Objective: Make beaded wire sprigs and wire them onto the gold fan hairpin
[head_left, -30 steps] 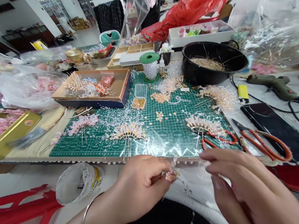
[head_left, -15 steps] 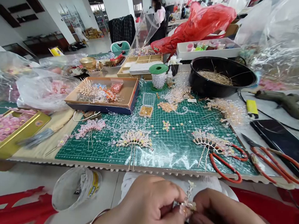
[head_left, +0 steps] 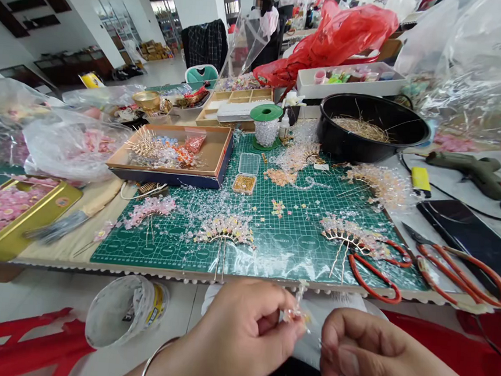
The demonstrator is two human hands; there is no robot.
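Below the table edge, my left hand point(head_left: 250, 334) pinches a small beaded flower spray point(head_left: 296, 315) between thumb and fingertips. Clear beads stick up from it, with pale pink and yellowish petals. My right hand point(head_left: 363, 353) is closed a short way to the right, fingertips pressed on what looks like a thin wire point(head_left: 315, 336) running from the spray. Something clear and shiny shows under its lower fingers, too blurred to name. On the green cutting mat point(head_left: 284, 255) lie two beaded hair combs: one in the middle point(head_left: 225, 231), one at the right point(head_left: 351, 235).
Red-handled scissors point(head_left: 458, 265) and a second red-handled pair point(head_left: 374, 278) lie at the right, near a black phone point(head_left: 469, 242) and a glue gun point(head_left: 475, 169). A black basin point(head_left: 368, 148), bead spool point(head_left: 265, 128) and open box point(head_left: 168, 175) stand behind. A white bucket point(head_left: 112, 316) stands below.
My hands have moved apart: the left, with the flower spray, has gone slightly left and up. The right has let go of the spray's petals, and a gap shows between them.
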